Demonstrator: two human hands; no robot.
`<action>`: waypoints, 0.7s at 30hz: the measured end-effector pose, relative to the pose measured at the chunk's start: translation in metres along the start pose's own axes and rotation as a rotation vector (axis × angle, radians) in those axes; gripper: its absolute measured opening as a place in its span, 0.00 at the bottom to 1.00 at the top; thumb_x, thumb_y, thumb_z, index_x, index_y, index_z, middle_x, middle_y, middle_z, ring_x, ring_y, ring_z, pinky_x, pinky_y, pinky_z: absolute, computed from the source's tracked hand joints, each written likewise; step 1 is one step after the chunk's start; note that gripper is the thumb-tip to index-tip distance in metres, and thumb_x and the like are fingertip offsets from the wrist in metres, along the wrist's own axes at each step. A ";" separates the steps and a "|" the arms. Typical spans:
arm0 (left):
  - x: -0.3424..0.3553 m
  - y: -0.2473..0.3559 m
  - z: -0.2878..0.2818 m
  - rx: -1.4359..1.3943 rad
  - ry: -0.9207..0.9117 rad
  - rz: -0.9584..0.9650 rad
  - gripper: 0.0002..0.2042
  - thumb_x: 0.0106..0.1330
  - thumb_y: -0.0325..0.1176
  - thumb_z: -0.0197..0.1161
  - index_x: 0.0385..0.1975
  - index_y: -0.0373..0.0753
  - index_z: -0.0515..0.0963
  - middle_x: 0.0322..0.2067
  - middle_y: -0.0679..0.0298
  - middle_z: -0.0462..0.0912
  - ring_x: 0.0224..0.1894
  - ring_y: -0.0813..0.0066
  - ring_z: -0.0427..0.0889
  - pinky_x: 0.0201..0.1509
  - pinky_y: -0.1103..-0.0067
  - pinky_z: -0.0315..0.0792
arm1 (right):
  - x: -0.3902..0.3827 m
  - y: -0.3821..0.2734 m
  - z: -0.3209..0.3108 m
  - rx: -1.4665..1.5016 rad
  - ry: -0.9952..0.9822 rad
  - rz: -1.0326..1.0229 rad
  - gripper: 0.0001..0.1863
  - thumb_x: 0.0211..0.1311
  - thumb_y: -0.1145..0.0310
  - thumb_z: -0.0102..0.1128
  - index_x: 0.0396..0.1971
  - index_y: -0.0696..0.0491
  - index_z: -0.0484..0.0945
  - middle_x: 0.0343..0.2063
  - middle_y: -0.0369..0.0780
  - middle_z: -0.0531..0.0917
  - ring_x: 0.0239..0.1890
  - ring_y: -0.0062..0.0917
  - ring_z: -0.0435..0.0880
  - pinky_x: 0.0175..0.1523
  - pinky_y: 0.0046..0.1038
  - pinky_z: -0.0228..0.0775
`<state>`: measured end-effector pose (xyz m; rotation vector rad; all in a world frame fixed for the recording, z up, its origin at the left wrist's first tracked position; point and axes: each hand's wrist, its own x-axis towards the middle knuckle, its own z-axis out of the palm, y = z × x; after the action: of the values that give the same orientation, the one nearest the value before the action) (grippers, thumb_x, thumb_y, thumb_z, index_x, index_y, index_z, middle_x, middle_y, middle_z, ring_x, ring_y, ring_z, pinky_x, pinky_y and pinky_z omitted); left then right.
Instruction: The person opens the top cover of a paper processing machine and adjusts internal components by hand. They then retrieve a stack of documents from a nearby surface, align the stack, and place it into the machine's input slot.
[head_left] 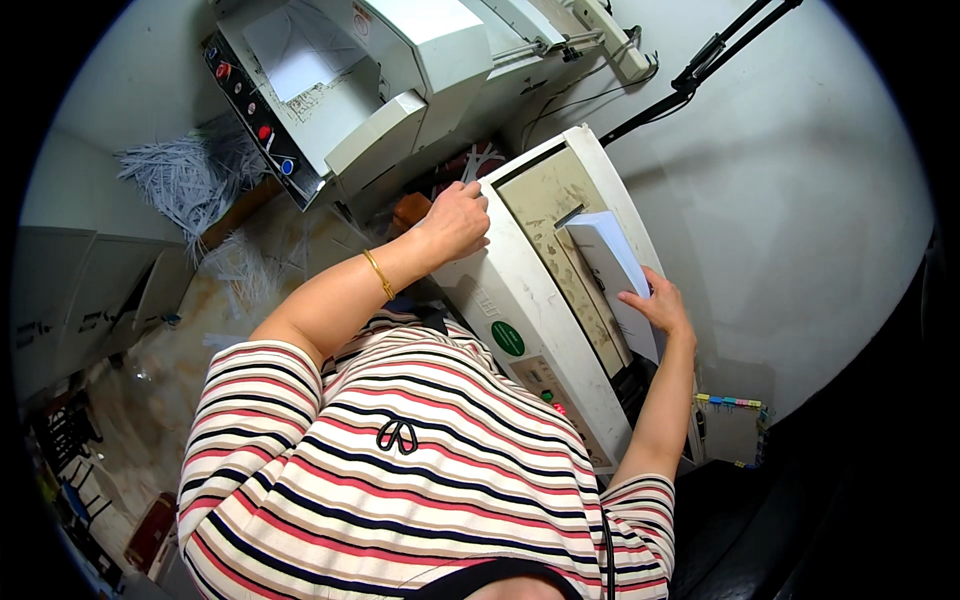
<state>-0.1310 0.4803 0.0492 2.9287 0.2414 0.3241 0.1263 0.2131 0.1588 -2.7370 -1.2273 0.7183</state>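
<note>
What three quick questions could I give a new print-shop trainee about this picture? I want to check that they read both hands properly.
1. True or false: the right hand rests on a stack of white paper standing in the cream machine.
2. Which does the left hand touch? A. the shredded paper strips; B. the far left edge of the cream machine; C. the black lamp arm.
3. What is worn on the left wrist?

Key: 1 true. 2 B. 3 a thin gold bracelet.
</note>
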 end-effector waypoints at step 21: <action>0.001 0.000 0.000 -0.010 0.012 -0.004 0.14 0.48 0.43 0.68 0.18 0.36 0.82 0.31 0.64 0.79 0.41 0.66 0.72 0.45 0.74 0.67 | 0.002 0.002 -0.001 -0.004 -0.003 0.006 0.33 0.43 0.55 0.72 0.53 0.48 0.75 0.42 0.47 0.82 0.44 0.40 0.81 0.50 0.36 0.72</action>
<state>-0.1304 0.4799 0.0491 2.9166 0.2470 0.3415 0.1288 0.2133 0.1583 -2.7455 -1.2226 0.7221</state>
